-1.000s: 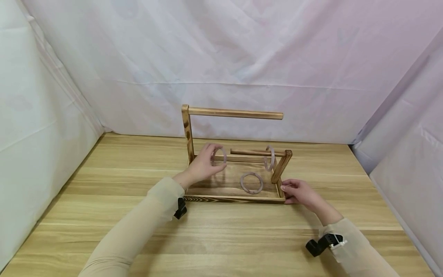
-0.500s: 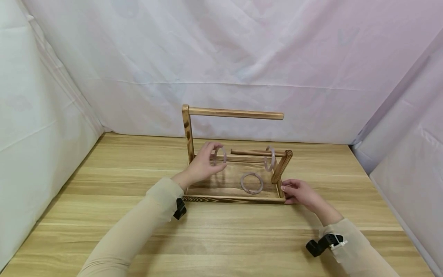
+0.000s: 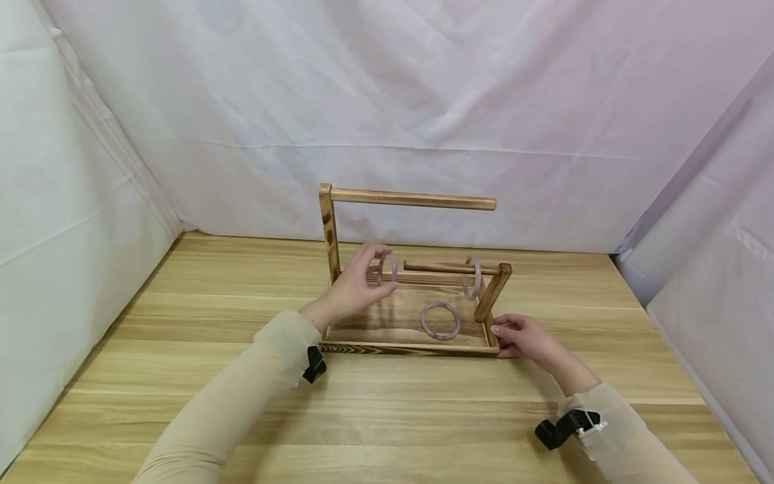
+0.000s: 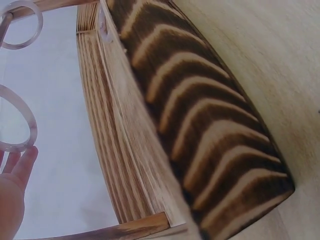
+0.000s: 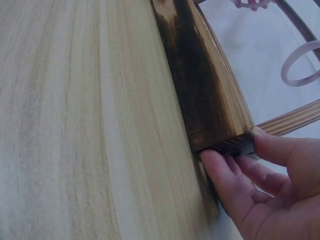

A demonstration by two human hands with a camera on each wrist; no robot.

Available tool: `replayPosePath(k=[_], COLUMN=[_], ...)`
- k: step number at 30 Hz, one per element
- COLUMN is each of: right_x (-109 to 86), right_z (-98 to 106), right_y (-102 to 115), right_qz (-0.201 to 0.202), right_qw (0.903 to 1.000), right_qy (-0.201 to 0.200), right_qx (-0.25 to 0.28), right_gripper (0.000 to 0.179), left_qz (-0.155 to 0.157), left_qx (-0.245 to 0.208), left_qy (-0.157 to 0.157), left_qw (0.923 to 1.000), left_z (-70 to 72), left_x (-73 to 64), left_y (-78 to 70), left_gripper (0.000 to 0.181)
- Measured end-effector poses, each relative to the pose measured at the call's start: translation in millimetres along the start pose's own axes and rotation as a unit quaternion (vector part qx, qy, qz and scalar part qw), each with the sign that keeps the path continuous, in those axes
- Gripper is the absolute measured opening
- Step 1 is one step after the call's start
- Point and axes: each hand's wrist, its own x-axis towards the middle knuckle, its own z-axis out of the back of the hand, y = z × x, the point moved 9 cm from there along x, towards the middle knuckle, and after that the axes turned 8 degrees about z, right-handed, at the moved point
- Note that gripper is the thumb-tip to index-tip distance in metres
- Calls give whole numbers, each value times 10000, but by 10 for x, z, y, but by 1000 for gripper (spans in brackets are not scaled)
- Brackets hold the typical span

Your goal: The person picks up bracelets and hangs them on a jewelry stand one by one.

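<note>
My left hand (image 3: 357,279) pinches a pale lilac bangle (image 3: 394,269) between thumb and fingertips, upright above the wooden stand's tray. The bangle is just left of the free end of the lower bar (image 3: 444,267). A second bangle (image 3: 478,279) hangs on that bar near its right post. Flat on the tray floor lies a third bangle (image 3: 440,337). My right hand (image 3: 526,339) grips the right end of the tray (image 3: 411,349). In the right wrist view, its thumb and fingers pinch the burnt-wood corner (image 5: 232,145).
The stand's upper bar (image 3: 414,199) runs from a tall left post (image 3: 329,232) above and behind the lower one. Under everything is a wood-grain table (image 3: 387,417). Pale cloth (image 3: 387,81) hangs behind and at both sides.
The held bangle has shifted slightly right and up, closer to the lower bar's free end, as the left fingers lifted a little. My right hand and the stand have hardly moved.
</note>
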Motion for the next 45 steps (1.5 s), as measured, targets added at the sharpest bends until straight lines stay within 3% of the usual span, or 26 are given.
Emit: replayPosePath(k=[14,28,45], right_x=[17,33,14], right_z=[13,24,15], right_y=[-16,-27,-26], right_qz=[36,10,3], right_qw=[10000,9999,10000], right_qy=[-26,-85,-66], right_qx=[19,-52,-11], right_gripper=[43,44,46], left_qz=[-392,-443,-792], left_qx=[226,239,308], left_qy=[-144,-166,-121], left_qw=[9989,9986,9963], left_z=[12,-10,-69], left_x=[19,115,159], left_y=[-163,-285,-436], left_gripper=[56,56,57])
